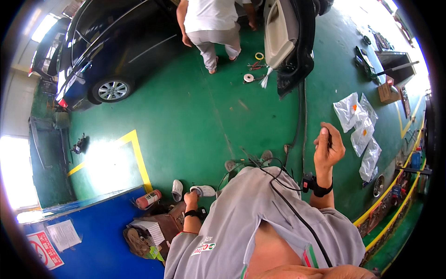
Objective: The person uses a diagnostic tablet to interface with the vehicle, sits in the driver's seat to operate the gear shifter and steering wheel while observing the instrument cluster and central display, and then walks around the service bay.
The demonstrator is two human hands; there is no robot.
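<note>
My right hand is raised over the green floor, right of my body. Its fingers are curled and closed; a dark patch shows between them, too small to make out. My left hand hangs low beside my grey shirt, just in front of a pair of white shoes on the floor. Its fingers look curled in, and whatever they may hold is hidden. Both wrists wear black straps, and a black cable runs across my shirt.
A dark car stands far left; an opened car door juts out ahead. Another person stands between them. Tape rolls lie near the door, plastic bags to the right. A fire extinguisher lies by the blue panel.
</note>
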